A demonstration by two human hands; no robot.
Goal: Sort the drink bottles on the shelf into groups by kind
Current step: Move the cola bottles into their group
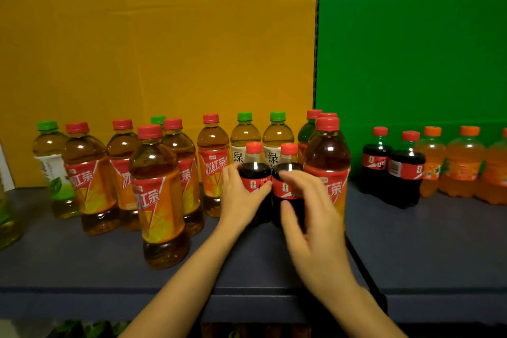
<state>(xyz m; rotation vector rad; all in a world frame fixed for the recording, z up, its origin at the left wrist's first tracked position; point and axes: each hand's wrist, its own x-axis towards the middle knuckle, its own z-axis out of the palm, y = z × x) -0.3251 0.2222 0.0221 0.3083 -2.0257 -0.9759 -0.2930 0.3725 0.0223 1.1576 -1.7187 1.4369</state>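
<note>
Two small cola bottles with red caps stand side by side mid-shelf. My left hand (239,195) grips the left cola bottle (253,167). My right hand (310,217) wraps around the right cola bottle (288,164), thumb in front. Two more cola bottles (391,170) stand at the right beside several orange soda bottles (463,164). Several iced black tea bottles (156,189) with red caps fill the left and middle. One tall iced tea bottle (327,156) is just right of my right hand. Two green tea bottles (244,140) stand behind the colas.
The dark blue shelf (82,263) has a front edge low in view. A yellow backboard (164,35) and a green backboard (411,35) close off the rear. Another green tea bottle (52,162) stands far left. More bottles show dimly on the shelf below.
</note>
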